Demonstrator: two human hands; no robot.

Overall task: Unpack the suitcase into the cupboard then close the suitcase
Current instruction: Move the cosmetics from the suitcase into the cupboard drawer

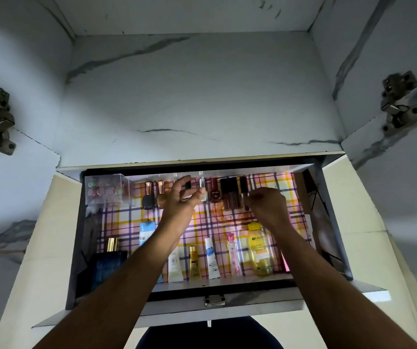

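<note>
Both hands work in the plaid-lined drawer (pixel 273 183): left hand (pixel 182 197) pinches a small bottle (pixel 188 184), right hand (pixel 268 205) curled, grip unclear.

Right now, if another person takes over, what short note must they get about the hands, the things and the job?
Left hand: fingers pinch a small dark-capped bottle at the back row of the drawer.
Right hand: fingers curled at a dark tube; grip unclear.
Placed: nail polishes at back, yellow bottle and tubes in front.
Left: set down the held items. The suitcase is not in view.
</note>
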